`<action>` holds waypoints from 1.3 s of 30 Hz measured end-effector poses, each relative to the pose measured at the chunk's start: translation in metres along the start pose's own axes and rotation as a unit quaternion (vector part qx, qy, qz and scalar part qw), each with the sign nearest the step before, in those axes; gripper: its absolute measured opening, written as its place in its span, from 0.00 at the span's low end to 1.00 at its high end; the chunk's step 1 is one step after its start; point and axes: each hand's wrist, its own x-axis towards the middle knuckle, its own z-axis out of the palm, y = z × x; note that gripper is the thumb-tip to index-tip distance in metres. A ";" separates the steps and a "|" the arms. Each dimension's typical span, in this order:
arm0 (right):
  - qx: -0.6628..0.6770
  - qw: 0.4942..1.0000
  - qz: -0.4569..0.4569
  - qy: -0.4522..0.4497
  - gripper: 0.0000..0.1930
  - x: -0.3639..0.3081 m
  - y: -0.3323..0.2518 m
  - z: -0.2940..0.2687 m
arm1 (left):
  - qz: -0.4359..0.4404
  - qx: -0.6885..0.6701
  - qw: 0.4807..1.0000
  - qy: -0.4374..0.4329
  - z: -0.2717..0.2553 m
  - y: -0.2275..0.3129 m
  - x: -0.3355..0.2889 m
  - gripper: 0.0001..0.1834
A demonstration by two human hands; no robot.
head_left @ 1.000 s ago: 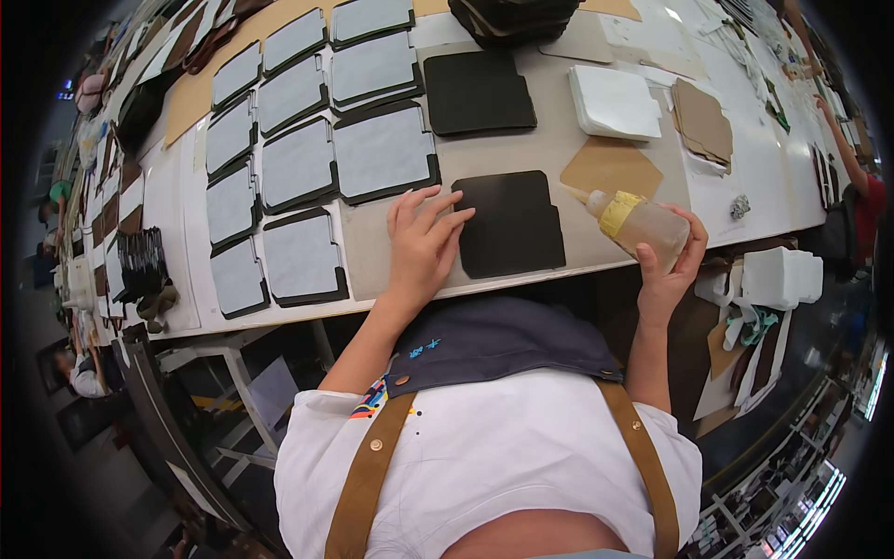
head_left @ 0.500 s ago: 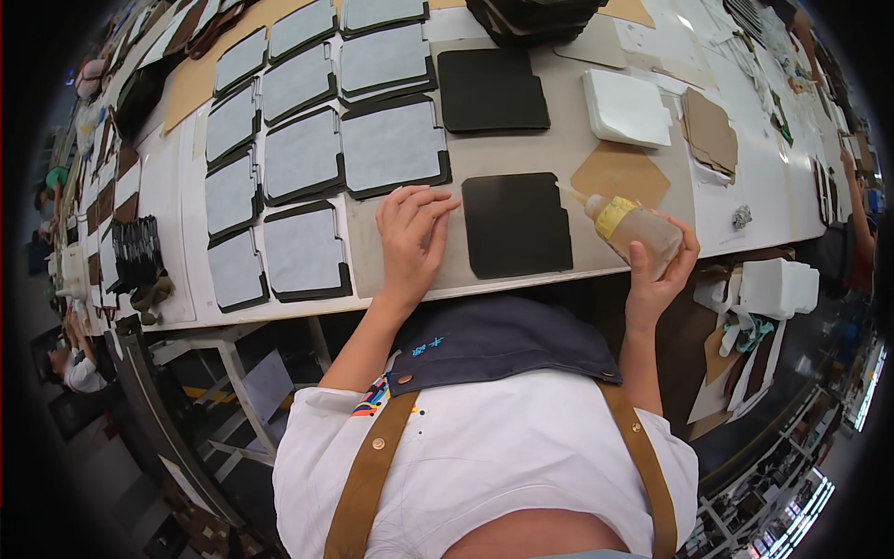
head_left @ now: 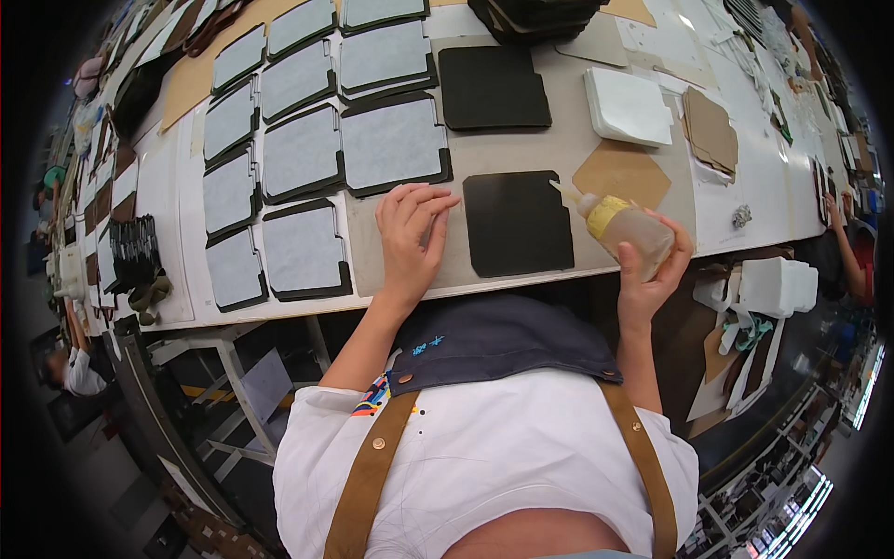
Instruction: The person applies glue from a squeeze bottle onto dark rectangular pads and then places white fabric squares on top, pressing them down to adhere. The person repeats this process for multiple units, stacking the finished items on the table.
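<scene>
A black panel (head_left: 518,224) with a notched right side lies flat near the table's front edge. My right hand (head_left: 657,265) is wrapped round a translucent squeeze bottle (head_left: 629,228) with yellow tape about its shoulder. The bottle tilts to the left, its narrow nozzle close to the panel's upper right corner; whether the tip touches is not clear. Left of the panel, my left hand (head_left: 410,233) holds nothing, its fingers loosely bent and the thumb apart. Another black panel (head_left: 494,88) lies beyond the near one.
Several black pieces topped with pale grey sheets (head_left: 303,154) stand in rows at the left. A white stack (head_left: 629,107), tan pieces (head_left: 710,130) and a tan board (head_left: 622,177) lie at the right. A dark pile (head_left: 535,19) sits at the back. White containers (head_left: 778,287) stand beside the table.
My right hand has shifted slightly left with the bottle, bringing the nozzle nearer the black panel's corner. My left hand has hardly moved.
</scene>
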 end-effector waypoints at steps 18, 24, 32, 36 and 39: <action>0.041 0.993 -0.075 -0.086 0.33 -0.002 -0.010 0.042 | -0.015 -0.020 1.000 0.011 -0.002 -0.002 -0.002 0.10; 0.053 0.987 -0.092 -0.119 0.34 0.000 -0.013 0.058 | -0.012 -0.037 0.999 0.030 0.000 -0.006 -0.003 0.11; 0.117 0.977 -0.058 -0.169 0.36 0.019 -0.022 0.064 | -0.023 -0.040 0.998 0.040 -0.002 -0.006 -0.004 0.10; 0.213 0.956 0.040 -0.198 0.37 0.043 -0.017 0.056 | -0.040 -0.055 0.996 0.060 -0.003 -0.007 -0.003 0.10; 0.232 0.945 0.070 -0.220 0.37 0.054 -0.010 0.053 | -0.041 -0.060 0.995 0.064 -0.004 -0.007 -0.002 0.09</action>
